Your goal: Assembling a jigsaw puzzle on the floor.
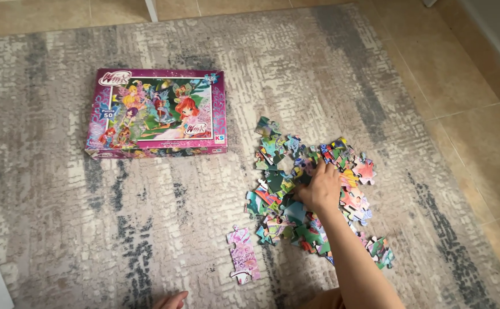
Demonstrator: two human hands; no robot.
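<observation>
Right hand [320, 189] is down on the pile of loose puzzle pieces [310, 191], fingers curled into the middle of it, pinching or raking pieces; can't tell if one single piece is actually held. Left hand [171, 300] is only a sliver at the near edge, fingertips on the rug [147, 240], open or closed I cannot tell.

Pile sits right of centre on the rug, pieces overlapping, some face up, some tilted. Joined pink strip [243, 256] of a few pieces lies alone just near-left of the pile, apart from it. Puzzle box [157, 113] lies flat far-left, well apart from the pile, purple-pink with a cartoon picture on the lid.

Handling, my guess: pieces are thin, light, stiff card with a glossy printed face, so they slide over each other easily. Knobs and corners could bend or peel if forced. Best taken by the edges between thumb and fingertip. The joined strip would likely come apart if lifted by one end; support it from below.

Rug is flat-woven, grey-beige, mottled with a blocky texture; tan tile floor [479, 131] on the right and far side.
</observation>
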